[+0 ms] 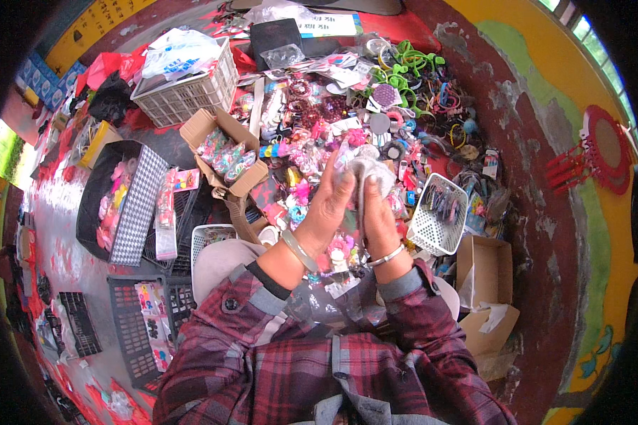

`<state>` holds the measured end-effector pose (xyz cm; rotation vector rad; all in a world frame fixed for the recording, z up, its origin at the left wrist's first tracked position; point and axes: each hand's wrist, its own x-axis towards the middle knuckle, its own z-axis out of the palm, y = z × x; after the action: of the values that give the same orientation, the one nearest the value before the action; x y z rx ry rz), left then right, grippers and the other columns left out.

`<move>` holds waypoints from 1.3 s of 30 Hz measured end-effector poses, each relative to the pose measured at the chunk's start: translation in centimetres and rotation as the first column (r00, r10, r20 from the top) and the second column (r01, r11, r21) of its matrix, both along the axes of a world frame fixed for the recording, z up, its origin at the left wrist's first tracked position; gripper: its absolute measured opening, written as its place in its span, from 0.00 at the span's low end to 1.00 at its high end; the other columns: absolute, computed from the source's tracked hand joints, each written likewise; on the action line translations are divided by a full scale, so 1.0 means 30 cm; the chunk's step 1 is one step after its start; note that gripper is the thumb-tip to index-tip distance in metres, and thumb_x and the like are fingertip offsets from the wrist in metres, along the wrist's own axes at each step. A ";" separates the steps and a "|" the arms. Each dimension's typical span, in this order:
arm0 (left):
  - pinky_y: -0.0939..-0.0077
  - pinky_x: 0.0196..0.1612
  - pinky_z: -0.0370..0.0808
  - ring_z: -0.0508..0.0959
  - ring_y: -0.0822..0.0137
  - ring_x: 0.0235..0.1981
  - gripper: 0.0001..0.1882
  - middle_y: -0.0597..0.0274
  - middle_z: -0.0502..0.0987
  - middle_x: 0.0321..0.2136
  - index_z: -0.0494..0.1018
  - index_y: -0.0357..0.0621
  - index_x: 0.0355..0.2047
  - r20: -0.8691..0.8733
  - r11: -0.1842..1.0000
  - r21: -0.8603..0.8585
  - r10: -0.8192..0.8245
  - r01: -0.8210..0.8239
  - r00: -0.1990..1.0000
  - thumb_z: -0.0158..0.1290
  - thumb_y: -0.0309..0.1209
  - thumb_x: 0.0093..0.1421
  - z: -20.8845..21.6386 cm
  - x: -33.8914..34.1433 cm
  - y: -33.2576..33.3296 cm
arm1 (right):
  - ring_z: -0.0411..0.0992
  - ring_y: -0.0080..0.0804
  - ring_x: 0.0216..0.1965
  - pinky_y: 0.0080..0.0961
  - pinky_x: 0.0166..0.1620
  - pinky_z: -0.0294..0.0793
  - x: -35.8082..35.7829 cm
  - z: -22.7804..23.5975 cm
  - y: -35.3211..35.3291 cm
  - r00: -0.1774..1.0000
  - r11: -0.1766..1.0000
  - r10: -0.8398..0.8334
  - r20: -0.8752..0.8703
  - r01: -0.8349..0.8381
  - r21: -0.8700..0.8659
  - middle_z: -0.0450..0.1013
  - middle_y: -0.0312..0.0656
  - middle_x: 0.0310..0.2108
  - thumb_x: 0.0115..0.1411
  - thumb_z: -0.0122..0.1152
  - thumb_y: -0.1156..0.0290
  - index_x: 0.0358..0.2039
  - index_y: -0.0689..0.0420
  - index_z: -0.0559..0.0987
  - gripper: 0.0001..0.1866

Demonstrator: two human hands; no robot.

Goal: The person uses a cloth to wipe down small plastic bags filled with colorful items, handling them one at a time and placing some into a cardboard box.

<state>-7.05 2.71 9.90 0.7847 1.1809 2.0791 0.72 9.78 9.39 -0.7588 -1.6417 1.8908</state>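
Both my hands are raised close together over a heap of small, colourful hair accessories [340,131]. Between them is a soft, crumpled grey-white cloth [373,172]. My right hand [381,223] is closed on it, thumb up along its near side. My left hand [317,212] meets the cloth's left edge with its thumb, while one finger points upward; its other fingers are mostly hidden. A pale bangle [299,251] circles my left wrist and a thin silver bracelet [386,256] my right.
A white basket [438,216] stands right of the heap, beside an opened cardboard box [485,273]. To the left are a carton of packets [252,180], a houndstooth-patterned box [136,205] and a dark crate [131,319]. A larger crate [188,95] sits behind; a wall [546,184] borders the right.
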 end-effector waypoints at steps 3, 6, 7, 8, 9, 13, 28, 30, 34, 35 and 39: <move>0.77 0.54 0.61 0.66 0.70 0.50 0.27 0.61 0.66 0.48 0.57 0.38 0.56 0.198 0.997 0.047 -0.065 0.057 0.978 0.39 0.45 0.64 -0.034 -0.051 -0.006 | 0.64 0.40 0.51 0.30 0.54 0.59 -0.013 -0.010 -0.062 0.998 0.960 0.050 -0.044 -0.036 0.276 0.67 0.49 0.48 0.63 0.41 0.58 0.52 0.61 0.67 0.23; 0.74 0.49 0.67 0.69 0.70 0.45 0.25 0.62 0.69 0.45 0.62 0.41 0.53 0.473 0.986 0.079 -0.165 0.145 0.866 0.37 0.46 0.65 -0.026 -0.093 -0.028 | 0.56 0.53 0.57 0.40 0.60 0.48 0.001 -0.006 -0.073 0.992 0.679 0.124 0.003 -0.087 0.728 0.61 0.56 0.53 0.60 0.46 0.60 0.51 0.61 0.69 0.23; 0.74 0.48 0.68 0.70 0.69 0.44 0.24 0.63 0.70 0.45 0.62 0.42 0.53 0.611 0.920 0.263 -0.391 0.290 0.688 0.37 0.47 0.65 -0.028 -0.109 -0.032 | 0.54 0.54 0.58 0.42 0.61 0.47 0.004 0.008 -0.084 0.995 0.601 0.090 0.044 -0.090 0.794 0.59 0.57 0.54 0.59 0.46 0.59 0.51 0.60 0.69 0.23; 0.74 0.47 0.70 0.72 0.69 0.42 0.24 0.63 0.72 0.42 0.62 0.43 0.52 0.683 0.951 0.229 -0.308 0.206 0.663 0.37 0.46 0.64 -0.027 -0.104 -0.034 | 0.53 0.55 0.58 0.43 0.61 0.45 0.010 0.020 -0.099 0.995 0.517 0.052 0.081 -0.096 0.851 0.57 0.57 0.55 0.59 0.47 0.58 0.51 0.60 0.69 0.24; 0.74 0.47 0.70 0.72 0.69 0.42 0.23 0.63 0.72 0.42 0.63 0.43 0.52 0.602 0.965 0.179 -0.262 0.192 0.754 0.37 0.46 0.64 -0.014 -0.093 -0.032 | 0.51 0.56 0.59 0.44 0.61 0.44 0.015 0.026 -0.105 0.994 0.425 -0.002 0.113 -0.102 0.900 0.55 0.58 0.56 0.58 0.48 0.57 0.50 0.60 0.69 0.24; 0.76 0.47 0.69 0.71 0.71 0.43 0.19 0.62 0.72 0.42 0.66 0.41 0.49 0.217 0.986 -0.002 -0.160 0.164 0.963 0.42 0.39 0.63 -0.024 -0.044 -0.045 | 0.52 0.54 0.58 0.42 0.61 0.44 0.015 0.029 -0.077 0.999 0.647 -0.001 0.033 -0.025 0.762 0.57 0.56 0.55 0.57 0.49 0.57 0.48 0.58 0.72 0.23; 0.83 0.49 0.63 0.67 0.78 0.45 0.17 0.67 0.71 0.44 0.66 0.37 0.50 0.030 0.850 -0.073 -0.520 0.521 0.853 0.42 0.33 0.65 -0.036 -0.042 -0.053 | 0.73 0.36 0.34 0.29 0.38 0.69 0.084 0.108 0.115 0.987 0.922 0.027 0.159 -0.086 0.378 0.75 0.46 0.31 0.62 0.44 0.54 0.38 0.62 0.76 0.22; 0.83 0.48 0.64 0.68 0.78 0.43 0.17 0.68 0.71 0.42 0.67 0.38 0.49 0.112 0.840 -0.046 -0.534 0.541 0.838 0.42 0.36 0.65 0.019 -0.036 -0.067 | 0.72 0.28 0.37 0.25 0.41 0.68 0.096 0.095 0.141 0.981 0.968 0.150 0.122 -0.171 0.184 0.75 0.43 0.33 0.61 0.46 0.53 0.40 0.62 0.75 0.23; 0.81 0.48 0.66 0.70 0.76 0.44 0.19 0.65 0.72 0.43 0.67 0.39 0.49 0.119 0.790 -0.010 -0.607 0.613 0.785 0.42 0.39 0.64 -0.010 -0.110 -0.096 | 0.71 0.26 0.37 0.22 0.41 0.68 0.117 0.068 0.172 0.973 0.982 0.182 0.140 -0.186 0.013 0.75 0.38 0.35 0.62 0.47 0.57 0.42 0.63 0.75 0.20; 0.81 0.48 0.67 0.71 0.75 0.43 0.20 0.64 0.72 0.43 0.67 0.39 0.49 0.170 0.821 -0.028 -0.558 0.570 0.812 0.41 0.40 0.64 0.005 -0.107 -0.106 | 0.71 0.26 0.38 0.21 0.42 0.68 0.125 0.069 0.180 0.985 0.987 0.161 0.067 -0.160 -0.008 0.74 0.38 0.36 0.62 0.47 0.57 0.42 0.62 0.75 0.21; 0.78 0.48 0.68 0.72 0.73 0.44 0.20 0.60 0.72 0.43 0.66 0.36 0.49 0.425 0.867 0.099 -0.481 0.489 0.767 0.40 0.39 0.65 0.024 -0.101 -0.103 | 0.70 0.31 0.44 0.25 0.47 0.68 0.159 0.095 0.226 0.968 0.957 0.002 -0.253 -0.075 -0.280 0.71 0.45 0.44 0.63 0.43 0.55 0.46 0.64 0.71 0.24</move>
<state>-10.07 -0.38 10.63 0.5009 0.6541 1.6779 5.51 16.55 12.25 -0.5713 -1.2522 2.1838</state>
